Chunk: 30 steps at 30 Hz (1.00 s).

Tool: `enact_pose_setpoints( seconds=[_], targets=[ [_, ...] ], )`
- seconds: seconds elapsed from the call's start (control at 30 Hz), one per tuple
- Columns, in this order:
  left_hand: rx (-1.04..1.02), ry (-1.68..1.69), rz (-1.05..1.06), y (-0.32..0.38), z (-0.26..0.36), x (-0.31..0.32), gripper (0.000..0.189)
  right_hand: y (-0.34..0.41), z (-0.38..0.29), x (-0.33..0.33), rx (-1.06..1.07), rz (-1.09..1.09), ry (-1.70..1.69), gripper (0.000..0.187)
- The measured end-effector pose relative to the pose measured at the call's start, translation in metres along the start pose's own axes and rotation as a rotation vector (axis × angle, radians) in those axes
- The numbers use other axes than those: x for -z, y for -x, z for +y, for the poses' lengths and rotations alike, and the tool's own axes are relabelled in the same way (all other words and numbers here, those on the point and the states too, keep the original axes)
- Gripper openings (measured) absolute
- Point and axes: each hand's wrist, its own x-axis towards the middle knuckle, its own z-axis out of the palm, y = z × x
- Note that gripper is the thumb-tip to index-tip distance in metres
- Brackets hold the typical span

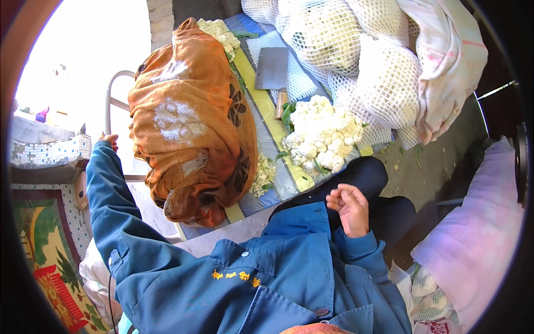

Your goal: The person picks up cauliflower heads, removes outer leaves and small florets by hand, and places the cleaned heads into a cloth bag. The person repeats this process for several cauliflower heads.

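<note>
On the far left, my left hand is closed around the lower part of a pale curved tube, perhaps a chair frame. My right hand is held above my lap, palm partly turned up, fingers loosely curled with nothing in them. Just ahead of it a large cauliflower head lies at the near edge of the table. A cleaver with a wooden handle rests beyond, on white foam netting. Between my hands a bulky bundle in orange-brown cloth covers much of the table's left side.
Several net-wrapped cauliflowers are piled at the back right beside a pale cloth. More cauliflower shows behind the bundle, and a small piece sits at its right. Leaf scraps lie on the floor. A pinkish sack stands at right.
</note>
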Motion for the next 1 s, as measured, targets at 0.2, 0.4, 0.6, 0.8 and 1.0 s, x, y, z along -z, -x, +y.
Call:
enact_pose_setpoints(
  seconds=[0.2,0.4,0.6,0.8,1.0],
  targets=[
    [0.05,-0.156,0.139,0.034,-0.02,0.037,0.036,-0.023,-0.056,-0.041,0.118,-0.413,0.181,0.022],
    [-0.124,-0.375,0.25,0.088,0.013,0.021,0.022,-0.087,-0.121,-0.139,0.202,-0.536,0.328,0.019],
    [-0.093,-0.513,0.318,0.105,0.02,0.017,0.029,-0.138,-0.133,-0.225,0.19,-0.807,0.409,0.019],
    [-0.038,-0.549,0.322,0.115,0.017,0.009,0.038,-0.182,-0.135,-0.283,0.116,-0.699,0.469,0.019],
    [-0.209,-0.7,0.406,0.081,-0.066,0.023,0.046,-0.248,-0.119,-0.347,0.196,-0.52,0.549,0.02]
  ],
)
